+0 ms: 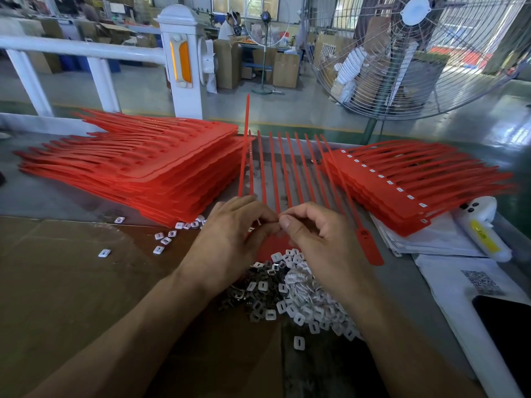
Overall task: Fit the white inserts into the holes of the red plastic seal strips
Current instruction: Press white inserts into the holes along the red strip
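Head view shows our left hand [230, 237] and right hand [313, 239] meeting fingertip to fingertip over the near end of a comb of red seal strips [287, 165]. Both hands have curled fingers pinching at one small contact point; we cannot see the pinched item, so we judge it to be a white insert, and neither hand is nearer than the other.

Key relation: the strips' long axes run directly away from us, tails far, head ends under our hands. The row of holes therefore runs left to right, so we judge the coming move to be a press at the pinch point, then a sideways step to the next hole.

Counts:
- Strips in the working comb: about ten tails visible; one stands raised at the left.
- Loose insert heap [298, 294]: too many to count, just below the hands.
- Stray inserts [165, 239] to the left: roughly ten.
- Red stacks: two, an unfilled stack [138, 165] left, a filled stack [408, 179] right showing about eleven white inserts.
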A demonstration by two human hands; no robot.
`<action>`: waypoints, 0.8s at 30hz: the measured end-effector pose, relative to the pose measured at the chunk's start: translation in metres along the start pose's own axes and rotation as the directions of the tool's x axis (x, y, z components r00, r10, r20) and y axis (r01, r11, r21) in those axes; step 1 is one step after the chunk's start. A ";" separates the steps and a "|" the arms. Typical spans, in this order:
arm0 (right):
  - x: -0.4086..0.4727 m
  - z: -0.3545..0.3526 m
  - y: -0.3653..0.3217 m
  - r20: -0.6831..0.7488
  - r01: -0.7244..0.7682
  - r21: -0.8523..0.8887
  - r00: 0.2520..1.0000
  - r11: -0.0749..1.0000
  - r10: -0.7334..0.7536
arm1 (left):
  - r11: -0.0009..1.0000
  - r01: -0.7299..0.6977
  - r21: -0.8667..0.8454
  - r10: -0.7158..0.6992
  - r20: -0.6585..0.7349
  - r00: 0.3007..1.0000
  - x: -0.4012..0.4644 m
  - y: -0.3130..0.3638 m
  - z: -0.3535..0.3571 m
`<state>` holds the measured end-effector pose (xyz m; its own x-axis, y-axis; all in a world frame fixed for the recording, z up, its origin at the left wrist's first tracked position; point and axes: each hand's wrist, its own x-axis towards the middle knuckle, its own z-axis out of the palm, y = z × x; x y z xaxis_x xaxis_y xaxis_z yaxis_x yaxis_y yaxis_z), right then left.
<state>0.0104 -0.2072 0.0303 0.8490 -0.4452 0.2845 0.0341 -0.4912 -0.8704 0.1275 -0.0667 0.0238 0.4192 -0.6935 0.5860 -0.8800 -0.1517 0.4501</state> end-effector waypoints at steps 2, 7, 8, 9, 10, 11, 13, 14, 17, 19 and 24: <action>-0.001 0.000 0.000 0.008 -0.001 0.005 1.000 1.000 0.001 | 1.000 0.004 -0.002 -0.004 -0.009 1.000 0.000 -0.001 0.001; 0.001 0.000 0.002 -0.008 -0.057 -0.013 0.998 0.998 0.057 | 0.998 0.027 -0.063 -0.029 -0.031 0.999 -0.001 -0.001 0.004; 0.001 0.000 0.002 -0.013 -0.078 0.006 0.997 0.997 0.078 | 0.997 0.034 -0.070 -0.037 -0.038 0.999 -0.001 0.000 0.004; 0.002 0.000 0.002 -0.019 -0.097 0.032 0.995 0.995 0.097 | 0.997 0.037 -0.066 -0.040 -0.046 0.998 -0.001 0.001 0.004; 0.002 0.000 0.002 -0.027 -0.112 0.054 0.993 0.992 0.114 | 0.998 0.031 -0.050 -0.033 -0.054 0.998 -0.001 0.002 0.004; 0.003 0.000 0.003 -0.033 -0.125 0.070 0.991 0.990 0.127 | 0.999 0.018 -0.028 -0.020 -0.061 0.998 -0.001 0.002 0.004; 0.003 -0.001 0.004 -0.030 -0.142 0.085 0.989 0.986 0.144 | 1.000 -0.013 0.012 0.014 -0.076 0.997 -0.001 0.004 0.004; 0.003 -0.001 0.006 -0.026 -0.147 0.089 0.988 0.985 0.150 | 0.999 -0.029 0.032 0.032 -0.081 0.996 -0.001 0.004 0.004; 0.003 -0.001 0.007 -0.013 -0.162 0.112 0.986 0.980 0.165 | 0.996 -0.050 0.075 0.056 -0.081 0.995 0.000 0.004 0.005; 0.002 -0.001 0.006 -0.035 -0.159 0.096 0.986 0.983 0.163 | 0.995 -0.029 0.091 0.037 -0.084 0.996 0.000 0.002 0.006; 0.003 -0.007 0.006 -0.144 -0.160 -0.012 0.977 0.987 0.156 | 0.969 0.179 0.172 -0.165 -0.090 0.982 0.000 -0.018 0.007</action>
<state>0.0092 -0.2169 0.0292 0.7590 -0.6196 0.1999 -0.1082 -0.4228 -0.8997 0.1419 -0.0682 0.0108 0.5774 -0.5928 0.5614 -0.8159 -0.3923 0.4248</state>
